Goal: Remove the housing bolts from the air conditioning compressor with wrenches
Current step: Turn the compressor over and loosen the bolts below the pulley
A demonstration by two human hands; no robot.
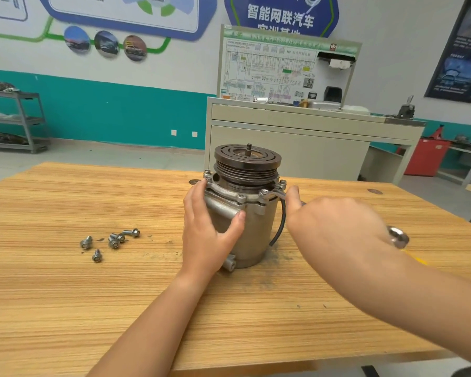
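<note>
1. Head view, looking down at a wooden table (65,295) in a workshop. A metal compressor (252,229) stands upright near the middle of the table, towards its far edge.
2. A dark grooved pulley (246,159) sits on top of the compressor, with a short threaded shaft sticking up from its centre.
3. Below the pulley is a flange with bolts (241,198) still seated in it. Four bolt heads show around the rim.
4. The left hand (210,221) grips the compressor's left side. Its fingers curve round the body up to the flange, and the thumb presses on the front.
5. The right hand (337,227) reaches in from the right and grips a wrench (398,236). The fingers curl round the handle, and the thumb points towards the compressor.
6. The wrench's near end sits on a bolt at the front right of the flange. Its shiny ring end sticks out past the heel of the hand.
7. A black cable (280,224) hangs down the compressor's right side to the table.
8. Several loose bolts (112,240) lie in a small scatter on the table, well to the left of the compressor.
9. Behind the table stands a grey cabinet (283,142) carrying a wiring diagram board (269,72).
10. A metal shelf rack (14,121) stands at the far left, against a white and teal wall.
</note>
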